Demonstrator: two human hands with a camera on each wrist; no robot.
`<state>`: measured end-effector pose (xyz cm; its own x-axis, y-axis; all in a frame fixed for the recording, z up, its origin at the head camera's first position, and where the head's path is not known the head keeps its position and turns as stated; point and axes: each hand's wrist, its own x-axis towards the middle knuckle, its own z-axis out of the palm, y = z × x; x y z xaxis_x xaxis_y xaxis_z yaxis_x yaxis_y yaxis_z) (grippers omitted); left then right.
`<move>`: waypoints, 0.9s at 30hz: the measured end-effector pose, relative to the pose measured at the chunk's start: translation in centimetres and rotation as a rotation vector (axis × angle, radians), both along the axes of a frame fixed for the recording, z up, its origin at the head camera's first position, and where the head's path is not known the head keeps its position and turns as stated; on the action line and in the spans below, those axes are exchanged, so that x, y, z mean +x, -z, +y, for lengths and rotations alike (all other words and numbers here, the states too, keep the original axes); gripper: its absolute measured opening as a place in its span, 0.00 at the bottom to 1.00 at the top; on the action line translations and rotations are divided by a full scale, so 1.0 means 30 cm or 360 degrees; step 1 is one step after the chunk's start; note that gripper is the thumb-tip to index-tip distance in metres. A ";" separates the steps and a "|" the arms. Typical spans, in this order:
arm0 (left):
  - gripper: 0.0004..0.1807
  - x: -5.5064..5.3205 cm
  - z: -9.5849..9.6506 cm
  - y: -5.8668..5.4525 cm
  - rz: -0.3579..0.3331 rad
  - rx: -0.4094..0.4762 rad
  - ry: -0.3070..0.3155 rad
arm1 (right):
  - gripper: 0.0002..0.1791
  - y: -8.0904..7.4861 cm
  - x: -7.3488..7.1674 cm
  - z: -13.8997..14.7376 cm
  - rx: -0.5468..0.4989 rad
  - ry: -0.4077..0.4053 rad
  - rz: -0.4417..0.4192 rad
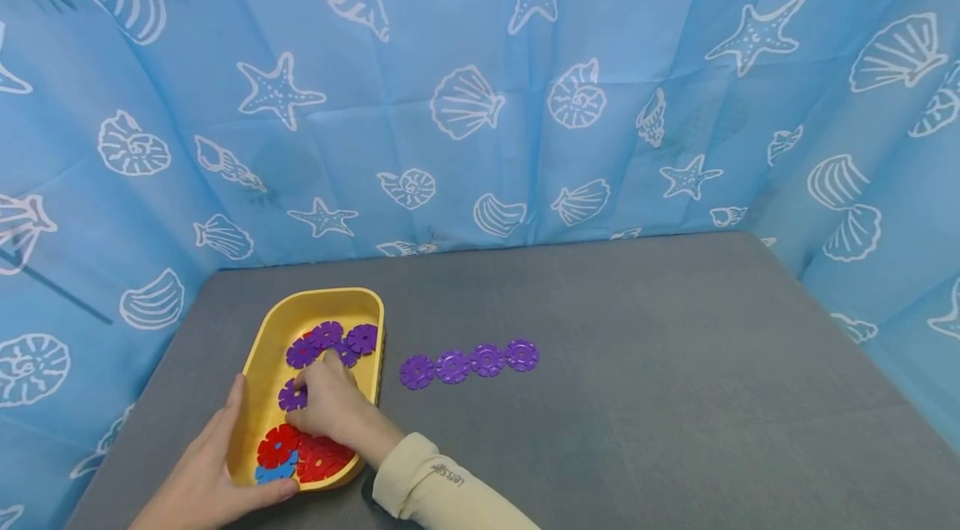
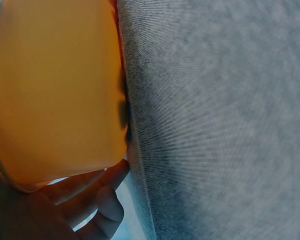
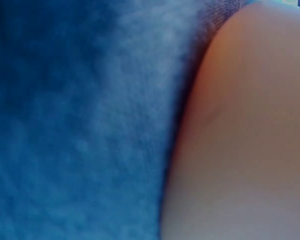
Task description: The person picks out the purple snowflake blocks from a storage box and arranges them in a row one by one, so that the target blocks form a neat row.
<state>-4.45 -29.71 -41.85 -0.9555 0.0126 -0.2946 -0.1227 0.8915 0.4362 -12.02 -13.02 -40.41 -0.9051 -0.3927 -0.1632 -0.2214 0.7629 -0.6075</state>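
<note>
Blue curtain [image 1: 465, 38] printed with white seashells and starfish hangs behind the grey cloth-covered table [image 1: 675, 363], and near its left edge sits a yellow rounded rectangular tray [image 1: 264, 347]. Inside lie flat notched purple discs [image 1: 318, 341], red discs [image 1: 309, 467] and a blue disc [image 1: 272, 476]. The left hand [image 1: 206, 467] braces the tray's near-left corner, fingers and thumb extended. The right hand [image 1: 333, 401] reaches in among the purple discs, fingers bent; whether it pinches the one beside its thumb I cannot tell.

Overlapping discs could snag by their notches, so lifting one might drag up neighbours, and a thin disc could slip from the fingertips. If the right wrist leaned on the tray's right rim, the tray might tip or skid. A low sweep towards the table's right edge could knock the row of four purple discs [image 1: 478, 362] crooked
</note>
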 end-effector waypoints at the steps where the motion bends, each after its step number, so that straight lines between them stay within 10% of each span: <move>1: 0.76 0.000 0.000 -0.001 0.0003 -0.0001 0.0004 | 0.11 0.000 0.001 0.000 -0.0006 0.0012 -0.0006; 16: 0.76 -0.001 0.000 -0.001 -0.0010 0.0008 0.0012 | 0.21 0.003 -0.001 -0.018 0.0174 0.0023 -0.0011; 27: 0.76 0.008 0.000 0.008 0.0091 -0.0004 0.0034 | 0.24 0.003 -0.012 -0.001 -0.0030 -0.0093 -0.0051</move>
<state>-4.22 -29.70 -42.09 -0.9703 0.0325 -0.2396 -0.0786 0.8948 0.4395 -12.39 -13.06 -40.49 -0.8749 -0.4480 -0.1842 -0.2453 0.7377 -0.6290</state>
